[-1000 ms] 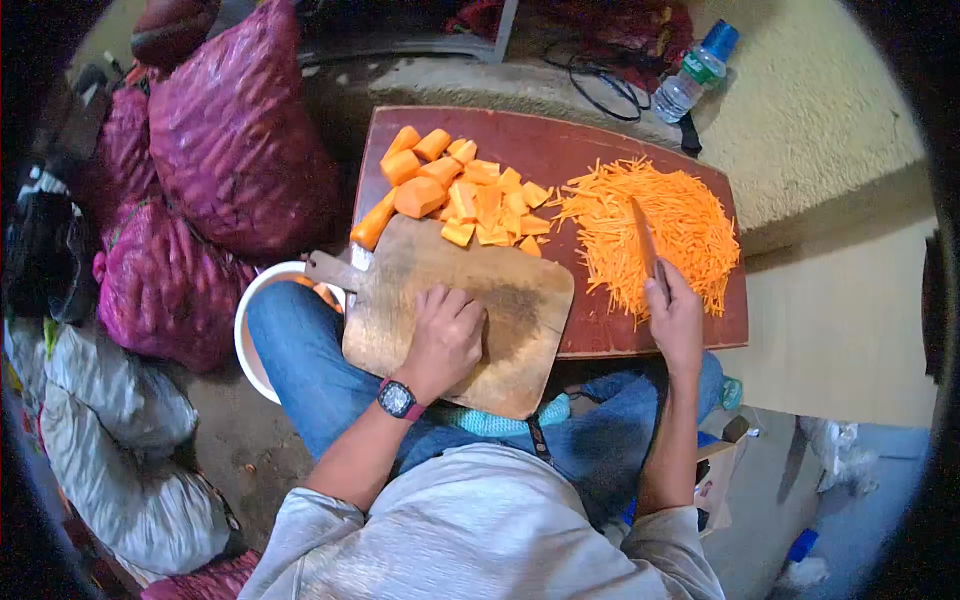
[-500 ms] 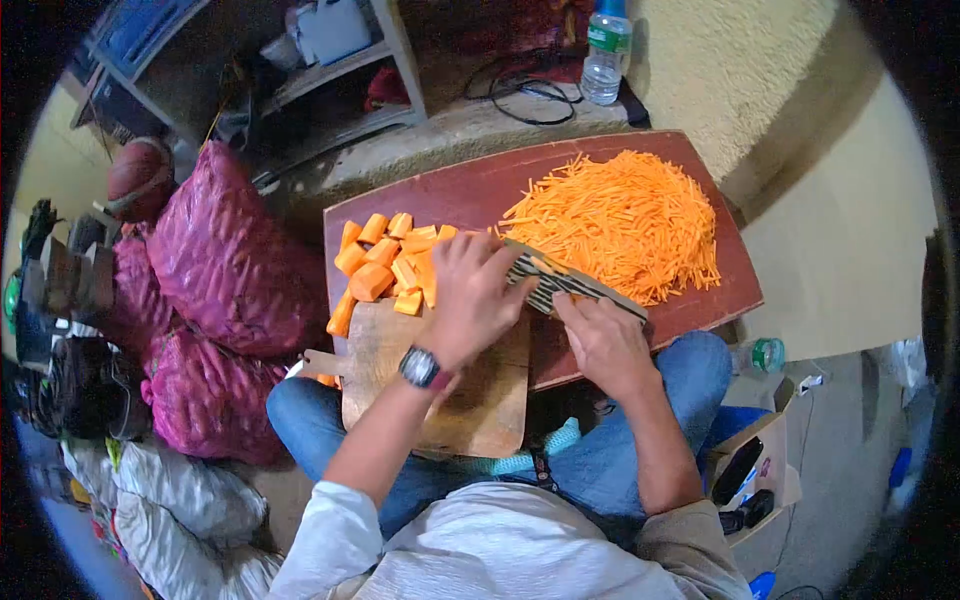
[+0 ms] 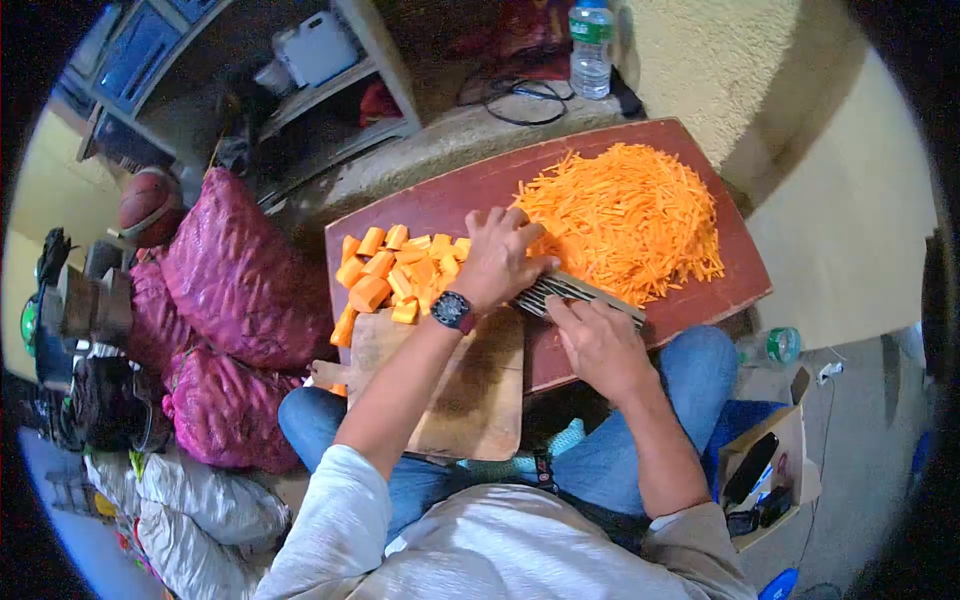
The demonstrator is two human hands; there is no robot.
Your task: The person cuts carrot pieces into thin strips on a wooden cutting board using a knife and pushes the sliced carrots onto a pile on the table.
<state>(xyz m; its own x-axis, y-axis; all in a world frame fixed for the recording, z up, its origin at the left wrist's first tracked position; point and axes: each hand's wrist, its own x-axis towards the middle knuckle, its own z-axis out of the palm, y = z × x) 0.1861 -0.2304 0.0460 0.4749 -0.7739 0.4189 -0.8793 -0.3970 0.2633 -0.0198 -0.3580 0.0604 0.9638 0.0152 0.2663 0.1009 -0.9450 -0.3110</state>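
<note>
A flat shredder [image 3: 552,290] with dark and pale stripes lies slantwise over the red low table [image 3: 430,208]. My right hand [image 3: 605,348] grips its near right end, thumb and fingers on the edge. Over its upper left part, my left hand [image 3: 500,258] presses down with curled fingers; whatever is beneath the palm is hidden. Beyond the shredder rises a large heap of shredded carrot [image 3: 625,225]. Peeled carrot chunks [image 3: 370,292] are gathered left of my left hand. A wooden cutting board [image 3: 470,400] lies below that hand, toward my lap.
Pink mesh sacks [image 3: 240,280] stand left of the table, with a basketball [image 3: 150,207] behind them. A water bottle [image 3: 590,55] stands on the ledge by a black cable [image 3: 530,120]. At right are a fallen bottle [image 3: 782,345] and an open cardboard box [image 3: 800,465].
My left hand has slid to the right and away from me along the shredder, covering more of it. My right hand keeps its grip at the near end. The view has shifted slightly.
</note>
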